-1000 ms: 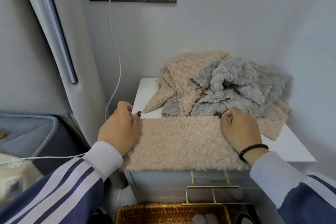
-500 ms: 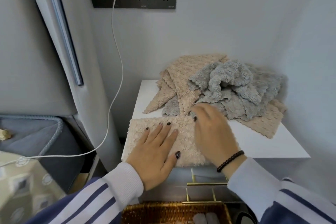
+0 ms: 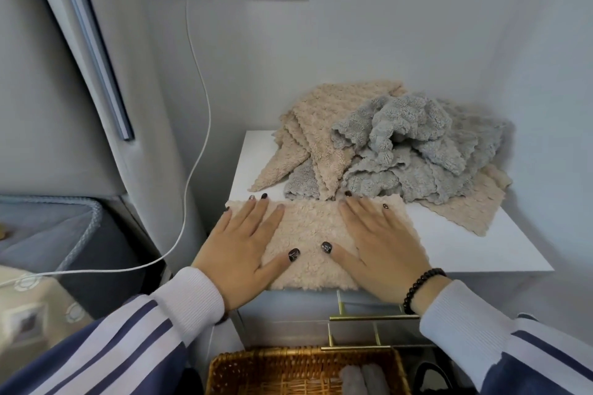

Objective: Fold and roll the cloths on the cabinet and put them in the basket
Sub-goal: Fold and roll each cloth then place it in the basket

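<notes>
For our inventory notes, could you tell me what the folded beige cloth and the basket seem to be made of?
The folded beige cloth looks like fluffy fleece or microfibre: matte, with a curly pile. The basket looks like woven wicker or rattan: golden-brown strands with a slight sheen.

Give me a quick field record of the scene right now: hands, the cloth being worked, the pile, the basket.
left hand: flat, fingers straight, pressing the folded beige cloth
right hand: flat on the same cloth, fingers spread
cloth being worked: folded into a small rectangle at the front edge of the white cabinet, not yet rolled
pile: beige and grey cloths heaped at the back of the cabinet top, unfolded
basket: wicker basket below the cabinet front, holding grey rolled cloths
</notes>
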`<state>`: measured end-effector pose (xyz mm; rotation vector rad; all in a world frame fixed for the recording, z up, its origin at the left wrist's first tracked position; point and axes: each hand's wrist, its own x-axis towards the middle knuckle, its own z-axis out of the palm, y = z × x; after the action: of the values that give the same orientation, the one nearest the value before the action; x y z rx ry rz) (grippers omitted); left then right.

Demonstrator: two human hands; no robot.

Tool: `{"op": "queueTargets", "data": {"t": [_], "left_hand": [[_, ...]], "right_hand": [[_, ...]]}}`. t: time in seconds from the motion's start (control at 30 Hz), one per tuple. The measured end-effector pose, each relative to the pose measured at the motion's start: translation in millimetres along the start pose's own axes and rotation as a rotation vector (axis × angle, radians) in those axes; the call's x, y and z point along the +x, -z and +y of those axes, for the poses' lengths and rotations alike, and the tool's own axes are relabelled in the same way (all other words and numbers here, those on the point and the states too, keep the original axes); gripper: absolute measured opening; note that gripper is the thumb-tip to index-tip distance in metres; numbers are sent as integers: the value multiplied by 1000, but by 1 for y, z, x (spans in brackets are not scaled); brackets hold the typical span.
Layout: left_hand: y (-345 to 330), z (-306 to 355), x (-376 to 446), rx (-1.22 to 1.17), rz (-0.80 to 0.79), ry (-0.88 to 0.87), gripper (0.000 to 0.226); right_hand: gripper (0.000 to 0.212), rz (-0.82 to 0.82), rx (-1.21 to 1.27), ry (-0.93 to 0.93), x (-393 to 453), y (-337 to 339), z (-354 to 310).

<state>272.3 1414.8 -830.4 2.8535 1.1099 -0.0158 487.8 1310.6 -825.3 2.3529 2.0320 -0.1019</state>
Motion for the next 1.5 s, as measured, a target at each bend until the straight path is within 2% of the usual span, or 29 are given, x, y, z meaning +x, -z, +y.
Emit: {"op": "queueTargets", "data": {"t": [0.1,0.2,0.3,0.4,0.5,0.53,0.6,0.67,0.8,0.87,1.0,1.1,1.17,1.27,1.33,1.43,1.5], "left_hand": [[0,-8,-8,36,25,-23,94],[-2,-3,-16,173,158,-217,97],[-13,9,-17,243,223,-395,104],[-12,16,-14,249,263,-407,102],[-9,9,-14,237,247,-454,94],[-8,6,-14,233,245,-473,90],[-7,-3,-17,201,285,-516,72],[-4,-9,-19,84,303,-509,57],[17,-11,-23,-353,332,-349,39],[31,-9,-23,-661,332,-218,29],[60,7,-23,-1250,481,-29,18],[61,13,-14,-1451,473,181,13],[51,6,-4,-1382,397,317,9],[34,-4,9,-1015,334,445,29],[27,-5,17,-768,325,507,34],[27,0,22,-592,334,527,23],[28,4,22,-375,427,444,31]], "right_hand": [[93,-31,3,-58,-9,3,18],[102,-38,-5,-94,-20,7,31],[95,92,-88,97,-31,8,24],[88,133,-95,328,-31,-3,8],[98,142,-52,363,-28,-4,7],[94,146,-16,362,-28,0,9],[71,118,132,313,-34,16,15],[48,70,232,210,-40,31,25],[19,148,553,45,-45,55,41],[16,233,712,-46,-48,68,49],[13,370,1041,-205,-47,90,56],[29,387,1131,-337,-35,83,63],[27,423,1025,-417,-24,73,63],[27,428,785,-415,-5,53,62],[27,430,717,-428,5,39,61],[21,479,607,-488,12,23,61],[19,606,342,-429,11,21,55]]}}
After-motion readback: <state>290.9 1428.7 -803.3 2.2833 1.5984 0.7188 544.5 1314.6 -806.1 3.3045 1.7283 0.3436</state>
